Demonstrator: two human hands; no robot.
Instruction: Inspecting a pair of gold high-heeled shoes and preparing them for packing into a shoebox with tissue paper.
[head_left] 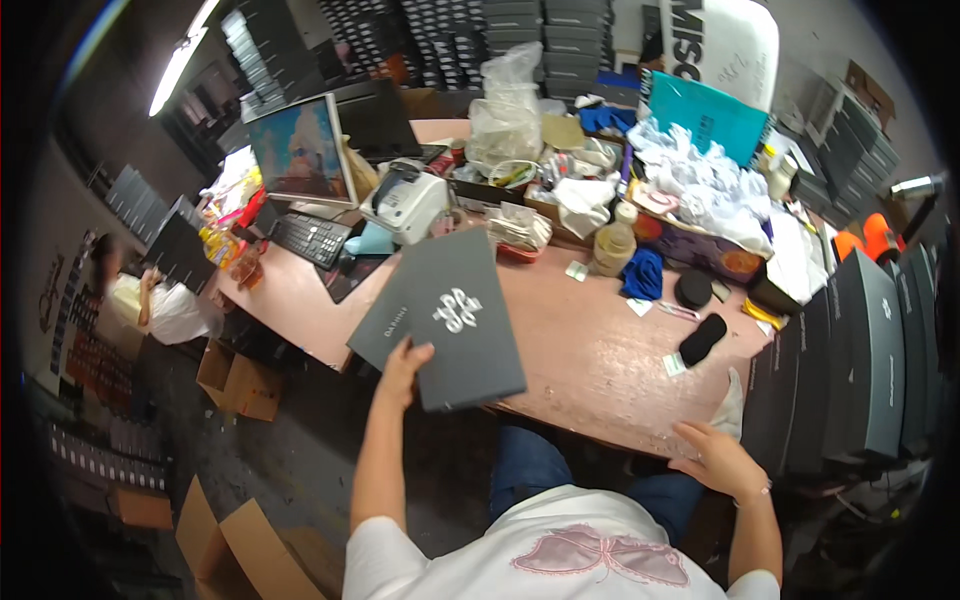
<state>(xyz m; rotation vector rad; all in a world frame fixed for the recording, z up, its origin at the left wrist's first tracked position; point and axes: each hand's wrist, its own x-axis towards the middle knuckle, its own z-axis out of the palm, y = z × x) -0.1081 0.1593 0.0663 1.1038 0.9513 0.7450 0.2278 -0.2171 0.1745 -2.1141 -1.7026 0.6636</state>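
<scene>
My left hand grips the near edge of a flat dark grey shoe box, with the thumb on its top face. The box bears pale lettering and a white ornamental mark, and is held tilted over the front edge of the pink table. My right hand is at the table's front right edge, fingers stretched out and apart. Just behind it is a whitish cloth-like piece. A black oval brush-like item and a round black item lie farther back on the table.
Grey shoe boxes stand in a row on the right. Along the back are a monitor, keyboard, label printer, bottle and crumpled white paper. Open cartons sit on the left floor; another person is farther left.
</scene>
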